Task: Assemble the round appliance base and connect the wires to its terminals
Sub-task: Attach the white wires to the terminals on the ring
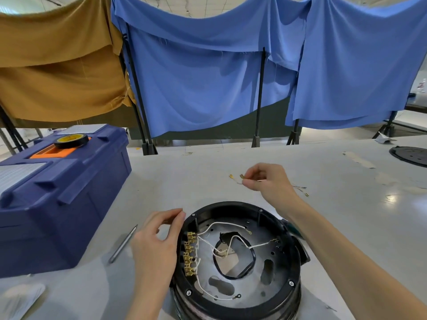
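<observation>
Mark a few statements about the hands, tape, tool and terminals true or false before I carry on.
1. The right hand has a loose wire with a brass connector in its grip. True.
2. The tape roll lies on the table. False: it sits on the blue toolbox.
3. The brass terminal row lines the round base's left inner wall. True.
4. The metal tool lies right of the base. False: it lies left of the left hand.

No text is readable; the tape roll (71, 140) carries a blurred yellow label.
</observation>
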Demonstrator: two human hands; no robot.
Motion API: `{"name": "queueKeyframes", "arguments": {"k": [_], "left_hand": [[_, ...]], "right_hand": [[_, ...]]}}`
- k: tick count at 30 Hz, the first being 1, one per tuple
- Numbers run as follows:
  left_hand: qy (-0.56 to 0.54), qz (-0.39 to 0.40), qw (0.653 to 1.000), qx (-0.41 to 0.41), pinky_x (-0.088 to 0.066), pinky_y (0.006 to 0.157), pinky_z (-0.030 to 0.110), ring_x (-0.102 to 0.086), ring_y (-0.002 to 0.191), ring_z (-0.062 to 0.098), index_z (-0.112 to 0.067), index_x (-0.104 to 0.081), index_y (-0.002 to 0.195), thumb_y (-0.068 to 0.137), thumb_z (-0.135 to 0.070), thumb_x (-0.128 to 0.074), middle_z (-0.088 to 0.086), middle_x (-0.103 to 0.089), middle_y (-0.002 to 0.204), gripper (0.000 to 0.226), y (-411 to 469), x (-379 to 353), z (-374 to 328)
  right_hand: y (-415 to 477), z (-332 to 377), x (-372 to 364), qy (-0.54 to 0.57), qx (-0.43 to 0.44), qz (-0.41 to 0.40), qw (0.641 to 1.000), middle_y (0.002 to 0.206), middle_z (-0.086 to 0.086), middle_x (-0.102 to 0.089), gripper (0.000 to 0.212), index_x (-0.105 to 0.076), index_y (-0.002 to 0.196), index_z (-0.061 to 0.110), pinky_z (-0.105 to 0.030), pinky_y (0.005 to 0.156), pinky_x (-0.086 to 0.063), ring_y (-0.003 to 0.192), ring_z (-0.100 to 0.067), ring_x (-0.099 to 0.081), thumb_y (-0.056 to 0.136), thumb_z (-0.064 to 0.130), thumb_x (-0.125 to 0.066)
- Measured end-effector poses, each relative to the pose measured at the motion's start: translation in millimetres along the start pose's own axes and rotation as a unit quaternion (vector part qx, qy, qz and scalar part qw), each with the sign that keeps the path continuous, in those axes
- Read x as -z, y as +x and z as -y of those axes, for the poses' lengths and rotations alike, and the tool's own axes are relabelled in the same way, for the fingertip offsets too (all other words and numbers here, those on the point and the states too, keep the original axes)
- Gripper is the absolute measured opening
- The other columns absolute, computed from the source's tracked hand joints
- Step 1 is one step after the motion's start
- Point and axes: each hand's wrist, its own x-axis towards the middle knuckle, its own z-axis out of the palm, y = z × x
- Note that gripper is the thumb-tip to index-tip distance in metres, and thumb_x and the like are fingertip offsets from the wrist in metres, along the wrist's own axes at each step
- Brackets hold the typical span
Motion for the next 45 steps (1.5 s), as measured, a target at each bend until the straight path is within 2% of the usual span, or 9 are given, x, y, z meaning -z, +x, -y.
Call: {"name": "queueKeyframes", "arguments": {"k": [3, 7, 16, 21, 26, 32, 38, 40, 45], "left_hand": [[-0.053, 0.03, 0.998, -0.014, -0.037, 0.069, 0.003, -0.06, 0.075, -0.004, -0.036, -0.074, 0.081, 0.072, -0.041, -0.07, -0.021, -0.069, 0.078, 0.01, -3, 3, -13], [-0.109, 0.092, 0.99, -0.016, -0.04, 0.066, 0.007, -0.061, 0.07, 0.002, -0.026, -0.077, 0.079, 0.076, -0.029, -0.07, -0.009, -0.072, 0.077, 0.008, -10, 1, -20], [-0.116, 0.067, 0.991, 0.026, -0.043, 0.062, 0.007, -0.064, 0.066, 0.01, -0.028, -0.072, 0.077, 0.084, -0.032, -0.07, -0.009, -0.073, 0.074, 0.008, -9, 1, -17], [-0.113, 0.066, 0.991, 0.029, -0.048, 0.065, 0.014, -0.066, 0.073, 0.007, -0.032, -0.071, 0.078, 0.087, -0.028, -0.069, -0.009, -0.073, 0.077, 0.01, -9, 3, -17], [-0.055, 0.068, 0.996, -0.016, -0.042, 0.063, 0.009, -0.06, 0.068, -0.001, -0.03, -0.067, 0.078, 0.089, -0.023, -0.068, -0.015, -0.069, 0.075, 0.013, -10, 3, -19], [-0.021, 0.108, 0.992, -0.064, -0.037, 0.06, 0.004, -0.055, 0.065, -0.002, -0.021, -0.066, 0.074, 0.085, -0.006, -0.071, -0.016, -0.062, 0.07, 0.019, -13, -1, -22], [-0.041, 0.088, 0.994, -0.058, -0.038, 0.062, 0.005, -0.059, 0.067, 0.004, -0.017, -0.071, 0.075, 0.083, -0.007, -0.073, -0.01, -0.066, 0.069, 0.014, -13, 2, -19], [-0.052, 0.086, 0.993, -0.054, -0.039, 0.062, 0.006, -0.061, 0.068, 0.006, -0.016, -0.073, 0.075, 0.083, -0.007, -0.074, -0.009, -0.068, 0.069, 0.012, -12, 3, -20], [-0.079, 0.082, 0.993, -0.028, -0.039, 0.064, 0.012, -0.062, 0.069, 0.007, -0.028, -0.075, 0.07, 0.085, -0.041, -0.072, -0.008, -0.07, 0.072, 0.021, -9, 11, -19]], "right_hand": [[-27, 18, -22, 0.002, 0.028, 0.089, 0.996, 0.067, -0.001, -0.066, 0.024, -0.065, 0.069, 0.012, -0.014, 0.064, -0.05, 0.066, -0.007, -0.063, 0.075, -0.009, -0.075], [-50, 25, -43, -0.007, 0.044, 0.155, 0.987, 0.072, -0.006, -0.068, 0.023, -0.065, 0.072, 0.013, -0.032, 0.072, -0.055, 0.068, -0.016, -0.064, 0.074, -0.007, -0.076], [-56, 26, -52, -0.025, 0.042, 0.169, 0.984, 0.071, -0.006, -0.065, 0.02, -0.064, 0.075, 0.01, -0.029, 0.067, -0.053, 0.064, -0.013, -0.061, 0.076, -0.007, -0.075], [-58, 24, -55, -0.041, 0.012, 0.17, 0.984, 0.076, -0.008, -0.072, 0.007, -0.074, 0.081, 0.011, -0.032, 0.076, -0.055, 0.071, -0.018, -0.065, 0.083, 0.005, -0.073], [-60, 30, -62, -0.048, -0.03, 0.128, 0.99, 0.069, -0.011, -0.072, 0.027, -0.072, 0.061, 0.017, -0.043, 0.08, -0.056, 0.071, -0.03, -0.067, 0.082, 0.0, -0.07], [-57, 30, -63, 0.004, -0.106, 0.066, 0.992, 0.055, -0.005, -0.064, 0.038, -0.068, 0.051, 0.013, -0.033, 0.07, -0.052, 0.063, -0.019, -0.06, 0.082, -0.007, -0.065], [-54, 30, -59, 0.089, -0.144, 0.133, 0.976, 0.075, -0.015, -0.072, 0.023, -0.073, 0.067, 0.008, -0.042, 0.083, -0.054, 0.073, -0.025, -0.066, 0.086, -0.004, -0.066], [-55, 29, -56, 0.139, -0.157, 0.163, 0.964, 0.078, -0.017, -0.071, 0.017, -0.074, 0.073, 0.005, -0.037, 0.079, -0.055, 0.072, -0.024, -0.067, 0.086, -0.004, -0.067], [-57, 25, -49, 0.167, -0.173, 0.178, 0.954, 0.069, -0.016, -0.07, 0.009, -0.072, 0.081, -0.001, -0.026, 0.064, -0.057, 0.062, -0.021, -0.067, 0.079, -0.01, -0.071]]}}
